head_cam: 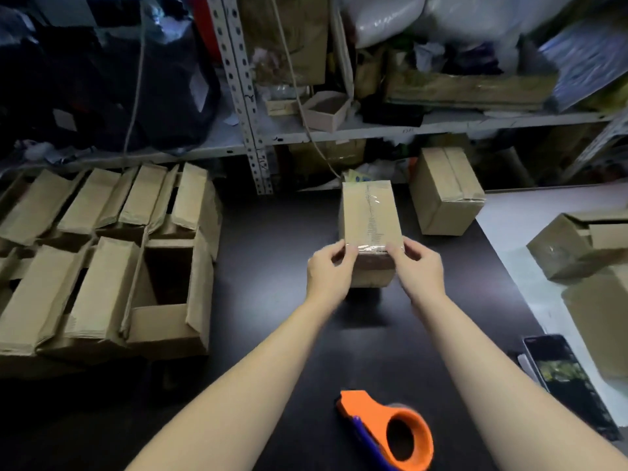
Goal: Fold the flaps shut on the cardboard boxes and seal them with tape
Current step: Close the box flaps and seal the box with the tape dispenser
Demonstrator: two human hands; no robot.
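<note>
The taped box (368,215) stands on the dark desk (272,232), its flaps folded shut and a strip of clear tape (372,212) running along the centre seam. The left hand (328,270) and right hand (419,266) grip its near top corners, thumbs on the lid and fingers curled down the sides, pinching where the tape end turns over the edge.

The step looks like smoothing that tape end down the near face. To do it well, press from the seam outward so no bubble stays, rub the tail flat onto the face, and keep the box square on the desk while pressing. The tape looks wrinkled along the seam, so a firm pass over the lid would help.

The orange tape dispenser (390,433) lies nearer than the taped box, untouched. Left of the taped box sits a cluster of open boxes (102,260), flaps up. Behind it to the right is another sealed box (445,192).

The near face of the taped box is mostly hidden by the hands, so how far the tape reaches cannot be told. The fingertips are hidden too, and more boxes right of the taped box are cut off by the frame edge.
</note>
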